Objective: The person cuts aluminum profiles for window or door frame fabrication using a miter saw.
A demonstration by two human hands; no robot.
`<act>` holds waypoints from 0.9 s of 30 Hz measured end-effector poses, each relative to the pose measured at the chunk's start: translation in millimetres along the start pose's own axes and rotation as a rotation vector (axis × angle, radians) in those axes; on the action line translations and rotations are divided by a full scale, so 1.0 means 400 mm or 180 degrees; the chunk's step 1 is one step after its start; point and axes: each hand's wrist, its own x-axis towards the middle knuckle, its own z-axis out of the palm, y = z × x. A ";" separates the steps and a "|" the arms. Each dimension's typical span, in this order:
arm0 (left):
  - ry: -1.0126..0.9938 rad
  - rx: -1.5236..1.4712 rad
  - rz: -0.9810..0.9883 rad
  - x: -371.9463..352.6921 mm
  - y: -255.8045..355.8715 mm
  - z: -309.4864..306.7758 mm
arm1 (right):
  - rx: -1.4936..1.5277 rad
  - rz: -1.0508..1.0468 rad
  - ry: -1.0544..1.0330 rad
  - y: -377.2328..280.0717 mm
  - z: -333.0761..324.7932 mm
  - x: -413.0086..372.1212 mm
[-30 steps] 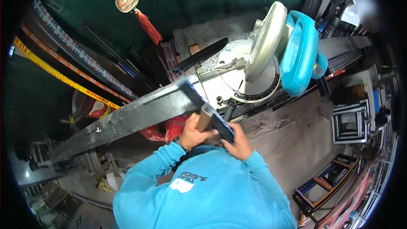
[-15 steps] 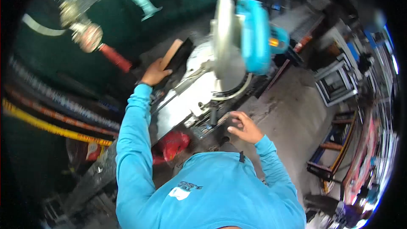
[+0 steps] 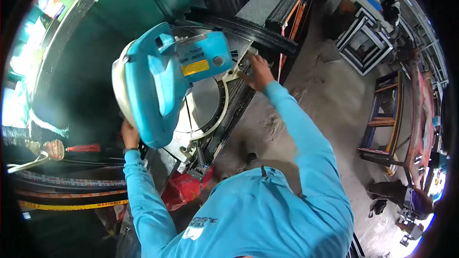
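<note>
Since the earlier head view, my right hand (image 3: 258, 74) has shifted to the right edge of the miter saw (image 3: 167, 86), grip spread; my left hand (image 3: 130, 135) is partly hidden by it, grip unclear. Just beyond the right, nearer hand, a black profile (image 3: 244, 31) lies crosswise. Open floor (image 3: 306, 110) lies rightward.

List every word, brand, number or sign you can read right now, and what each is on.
"Aluminum": yellow strip; the letters before it are unclear.
"ARK", repeated: whitish strip.
"TEAM": chest of the blue shirt; the line with it is not surely readable.
Too small or blurred to read: the dark lettering on the teal saw, its yellow label, and the print on the orange strip.
</note>
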 end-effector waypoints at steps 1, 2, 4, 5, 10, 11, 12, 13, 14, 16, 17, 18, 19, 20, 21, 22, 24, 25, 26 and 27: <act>0.0137 0.0077 -0.0043 -0.024 -0.003 -0.021 | 0.0175 0.0151 -0.0128 -0.036 0.024 0.056; 0.0243 0.0208 -0.0078 -0.050 -0.013 -0.043 | 0.0214 0.0163 0.0150 -0.059 0.068 0.101; 0.0311 0.0956 0.0375 -0.133 -0.081 -0.118 | -0.0092 0.0291 0.0227 -0.081 0.132 0.167; 0.0359 0.1182 0.0482 -0.189 -0.062 -0.153 | -0.0383 0.0368 -0.0009 -0.093 0.170 0.203; 0.0574 0.0851 -0.0670 -0.358 0.041 -0.208 | -0.0733 -0.0488 0.0076 0.027 0.258 0.227; 0.0632 0.0465 -0.1004 -0.380 0.114 -0.202 | -0.0607 -0.0588 0.0318 0.058 0.255 0.214; 0.0895 0.0342 -0.0748 -0.400 0.118 -0.192 | -0.0212 -0.0431 0.0562 0.090 0.235 0.195; 0.0888 0.0636 -0.0901 -0.426 0.080 -0.216 | 0.0402 -0.0023 0.0714 0.114 0.212 0.173; 0.0897 0.0689 -0.0739 -0.438 0.111 -0.219 | 0.1220 0.0583 0.0764 0.135 0.179 0.139; 0.0947 0.0982 -0.0937 -0.474 0.142 -0.233 | 0.3454 0.2423 0.0254 0.127 0.052 0.030; 0.1066 0.1101 -0.0725 -0.492 0.106 -0.245 | 0.4638 0.2698 0.0045 0.133 0.017 -0.055; 0.0981 0.1042 -0.0979 -0.502 0.142 -0.253 | 0.4633 0.3083 0.0169 0.139 -0.012 -0.159; 0.1141 0.1035 -0.0912 -0.519 0.116 -0.256 | 0.4875 0.2771 -0.0135 0.161 -0.010 -0.282; 0.1127 0.0978 -0.0953 -0.530 0.096 -0.266 | 0.5605 0.1757 -0.2118 0.221 -0.016 -0.384; 0.1086 0.0907 -0.0966 -0.538 0.084 -0.275 | 0.5750 0.2970 -0.1435 0.109 -0.043 -0.496; 0.1056 0.0854 -0.0950 -0.541 0.077 -0.281 | 0.5653 0.3289 -0.2063 0.044 -0.048 -0.576; 0.0982 0.0751 -0.0879 -0.544 0.061 -0.294 | 0.4887 0.3853 -0.2742 -0.033 0.044 -0.729; 0.0980 0.0617 -0.0813 -0.546 0.042 -0.297 | 0.4837 0.4044 -0.3142 -0.129 0.064 -0.758; 0.0979 0.0482 -0.0739 -0.546 0.023 -0.300 | 0.4773 0.4224 -0.3541 -0.234 0.101 -0.772; 0.0970 0.0345 -0.0671 -0.553 0.007 -0.301 | 0.4557 0.4271 -0.3822 -0.318 0.152 -0.789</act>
